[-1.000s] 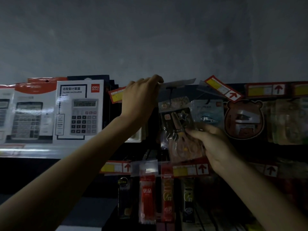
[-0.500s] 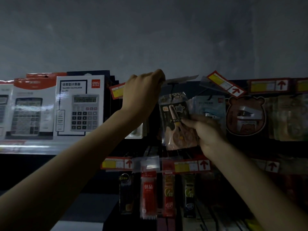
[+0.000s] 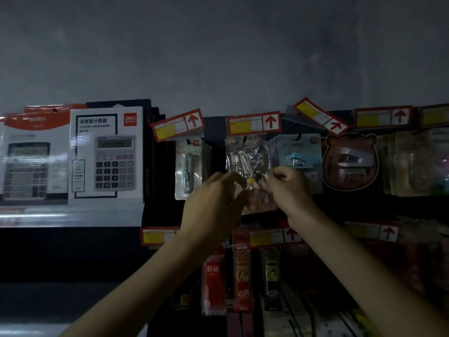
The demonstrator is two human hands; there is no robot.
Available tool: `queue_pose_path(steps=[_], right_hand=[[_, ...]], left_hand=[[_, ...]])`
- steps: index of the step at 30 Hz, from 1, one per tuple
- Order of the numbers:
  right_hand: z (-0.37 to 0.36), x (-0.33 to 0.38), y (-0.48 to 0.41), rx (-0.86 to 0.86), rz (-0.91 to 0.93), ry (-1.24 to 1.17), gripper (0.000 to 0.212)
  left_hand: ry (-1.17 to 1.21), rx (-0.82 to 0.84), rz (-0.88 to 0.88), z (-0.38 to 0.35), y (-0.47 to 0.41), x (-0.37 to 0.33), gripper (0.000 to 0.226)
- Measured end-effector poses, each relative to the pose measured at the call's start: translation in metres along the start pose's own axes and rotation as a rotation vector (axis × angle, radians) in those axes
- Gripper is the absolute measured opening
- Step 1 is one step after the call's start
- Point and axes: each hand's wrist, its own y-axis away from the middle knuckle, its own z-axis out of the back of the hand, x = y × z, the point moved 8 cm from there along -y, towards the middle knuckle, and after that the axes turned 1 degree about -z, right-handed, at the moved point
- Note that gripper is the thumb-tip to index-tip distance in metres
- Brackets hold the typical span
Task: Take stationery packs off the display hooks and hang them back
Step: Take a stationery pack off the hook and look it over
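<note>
A clear scissors pack (image 3: 247, 159) with a star print hangs from the top-row hook under a red-and-yellow price tag (image 3: 254, 122). My right hand (image 3: 290, 190) pinches the pack's right edge at mid height. My left hand (image 3: 213, 200) is at the pack's lower left edge with its fingers curled and apart; whether it grips the pack is unclear. The pack's lower part, with the pink handles, is half hidden between my hands.
A slim pen-like pack (image 3: 189, 166) hangs left of the scissors pack, a blue stapler pack (image 3: 301, 156) and a bear-shaped stapler pack (image 3: 349, 161) to its right. Boxed calculators (image 3: 107, 152) stand on the shelf at left. Refill packs (image 3: 213, 283) hang in the row below.
My left hand has let go of the price tag and dropped to the pack's lower left. The tag has flipped down flat. The scissors pack now hangs higher, under the tag.
</note>
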Motion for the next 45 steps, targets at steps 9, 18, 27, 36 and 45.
queue_pose_path(steps=[9, 18, 27, 36, 45], right_hand=[[-0.003, -0.003, 0.002, 0.008, 0.062, 0.227, 0.011], [0.018, 0.006, 0.04, 0.021, 0.178, 0.43, 0.028], [0.035, 0.015, 0.062, -0.081, 0.429, 0.668, 0.032], [0.043, 0.006, 0.066, -0.066, 0.475, 0.678, 0.028], [0.041, -0.001, 0.059, -0.068, 0.463, 0.669, 0.024]], left_hand=[[-0.149, 0.021, -0.059, -0.022, 0.005, -0.005, 0.051], [-0.317, -0.054, -0.062, -0.023, -0.022, -0.02, 0.076], [-0.379, -0.023, -0.026, -0.044, -0.05, -0.023, 0.079], [-0.38, 0.019, 0.016, -0.068, -0.064, -0.015, 0.077], [-0.42, 0.176, 0.087, -0.099, -0.089, 0.005, 0.092]])
